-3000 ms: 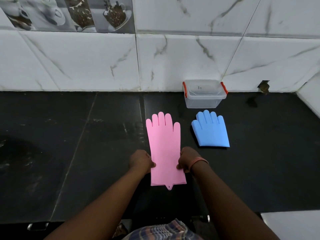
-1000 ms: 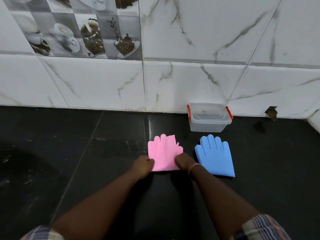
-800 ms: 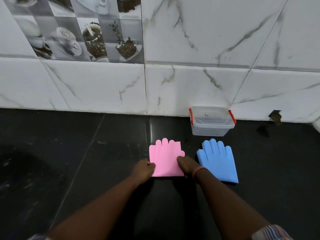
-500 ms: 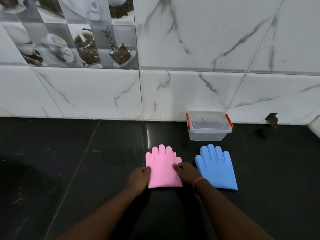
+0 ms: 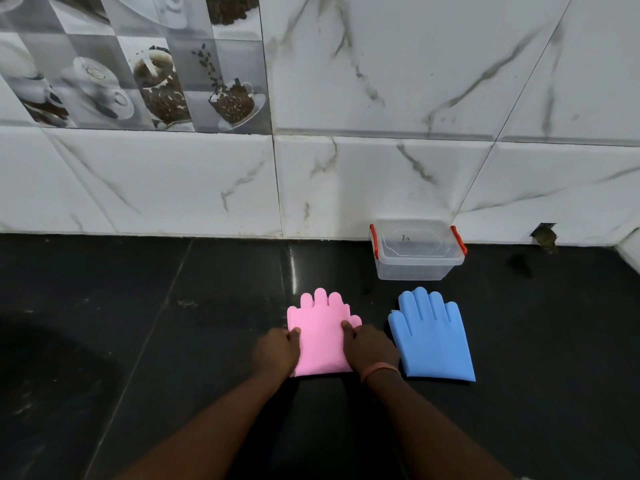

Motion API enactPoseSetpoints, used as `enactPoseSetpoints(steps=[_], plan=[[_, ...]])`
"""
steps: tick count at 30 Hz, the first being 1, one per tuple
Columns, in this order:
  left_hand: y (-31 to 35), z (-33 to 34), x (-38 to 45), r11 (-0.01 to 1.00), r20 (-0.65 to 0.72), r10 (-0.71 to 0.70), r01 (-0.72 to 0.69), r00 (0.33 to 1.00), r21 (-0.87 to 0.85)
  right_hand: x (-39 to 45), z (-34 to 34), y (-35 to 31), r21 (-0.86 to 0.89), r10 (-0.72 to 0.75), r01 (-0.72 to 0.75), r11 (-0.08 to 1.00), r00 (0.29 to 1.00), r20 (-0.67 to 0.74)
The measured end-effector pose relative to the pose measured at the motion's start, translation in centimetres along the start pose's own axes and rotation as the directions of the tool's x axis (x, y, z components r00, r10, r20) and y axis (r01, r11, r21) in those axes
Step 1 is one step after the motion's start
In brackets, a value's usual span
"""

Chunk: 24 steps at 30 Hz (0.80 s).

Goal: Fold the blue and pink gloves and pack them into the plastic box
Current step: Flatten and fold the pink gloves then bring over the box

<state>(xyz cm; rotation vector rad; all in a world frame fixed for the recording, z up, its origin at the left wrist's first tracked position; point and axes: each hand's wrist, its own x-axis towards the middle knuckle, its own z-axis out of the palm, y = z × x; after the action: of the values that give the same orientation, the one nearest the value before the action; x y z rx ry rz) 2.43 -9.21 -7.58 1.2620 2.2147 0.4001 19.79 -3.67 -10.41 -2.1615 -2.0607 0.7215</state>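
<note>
One folded pink glove [image 5: 320, 336] lies between both hands, left hand [image 5: 276, 351] and right hand [image 5: 370, 348], fingers curled, pinching its side edges. One blue glove [image 5: 433, 337] lies just right; one plastic box [image 5: 417, 252] beyond.

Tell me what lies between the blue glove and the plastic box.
Nothing: in the head view only bare black counter separates the blue glove from the plastic box.

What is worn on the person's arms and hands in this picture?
Both hands are bare: the left hand wears nothing, and the right hand has a thin orange-pink band round its wrist. No sleeves cover the forearms, and no rings or watch show.
</note>
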Motion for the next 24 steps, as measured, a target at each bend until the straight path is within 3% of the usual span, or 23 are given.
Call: enactPoseSetpoints(steps=[4, 6, 8, 10, 12, 14, 16, 20, 24], plan=[[0.1, 0.3, -0.6, 0.994, -0.114, -0.046, 0.057, 0.992, 0.095, -0.2, 0.2, -0.7, -0.039, -0.010, 0.010, 0.999, 1.000, 0.001], [0.1, 0.6, -0.6, 0.996, -0.154, -0.078, 0.082, 0.985, 0.019, -0.4, 0.3, -1.1, -0.104, -0.014, 0.013, 0.994, 1.000, -0.012], [0.0, 0.7, -0.3, 0.990, -0.178, -0.115, 0.098, 0.977, -0.102, -0.9, 0.8, -1.0, -0.136, -0.052, 0.033, 0.990, 0.989, -0.136], [0.2, 0.9, 0.1, 0.987, -0.179, -0.105, 0.080, 0.978, -0.139, -1.3, 1.2, -0.7, -0.218, -0.196, 0.135, 0.967, 0.937, -0.290], [0.6, 1.2, 0.3, 0.985, -0.186, -0.114, 0.086, 0.976, -0.148, -1.3, 1.7, -0.5, -0.404, -0.387, 0.239, 0.883, 0.858, -0.338], [0.9, 1.4, 0.3, 0.983, -0.195, -0.133, 0.104, 0.972, -0.151, -1.0, 1.8, -1.0, -0.506, -0.502, 0.319, 0.801, 0.818, -0.280], [1.2, 1.8, 0.4, 0.982, -0.202, -0.149, 0.121, 0.968, -0.143, -0.8, 1.6, -1.6, -0.525, -0.533, 0.367, 0.768, 0.821, -0.205], [1.7, 2.3, 0.5, 0.958, -0.169, -0.191, 0.147, 0.967, -0.245, -0.3, 1.6, -2.4, -0.504, -0.490, 0.384, 0.774, 0.867, -0.092], [1.9, 2.0, 1.0, 0.890, -0.034, -0.199, 0.166, 0.979, -0.424, 0.1, 1.3, -2.8, -0.490, -0.411, 0.348, 0.799, 0.911, -0.023]])
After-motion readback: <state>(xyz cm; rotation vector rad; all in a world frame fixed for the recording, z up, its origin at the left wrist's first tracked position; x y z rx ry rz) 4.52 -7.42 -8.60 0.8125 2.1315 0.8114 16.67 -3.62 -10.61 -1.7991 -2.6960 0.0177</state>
